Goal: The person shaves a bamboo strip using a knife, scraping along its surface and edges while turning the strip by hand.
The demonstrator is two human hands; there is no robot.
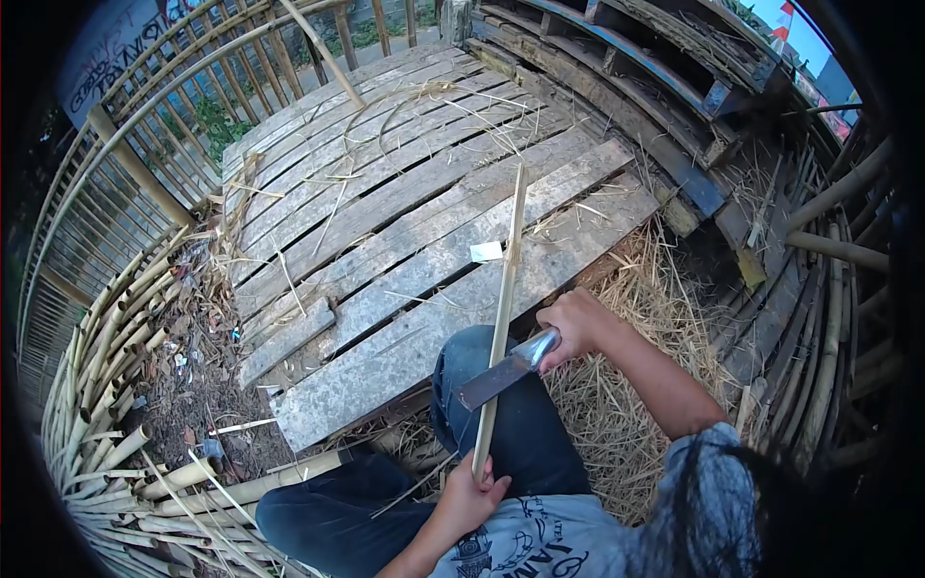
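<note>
A long, narrow bamboo strip (511,246) runs from my lap up over the wooden pallet (385,279). My left hand (469,496) is closed around its lower end, close to my shirt. In my right hand (571,328) is the handle of a machete (493,382) with a broad, dark blade and a shiny metal collar. The blade lies across the strip above my thigh; whether it cuts into the strip I cannot tell. My fingers hide most of the handle.
Bamboo poles (125,448) are heaped on the left, beside a bamboo fence (145,169). Shavings (626,405) cover the ground at right. Stacked pallets (617,87) stand at the back right. A small white piece (487,251) and thin slivers lie on the pallet.
</note>
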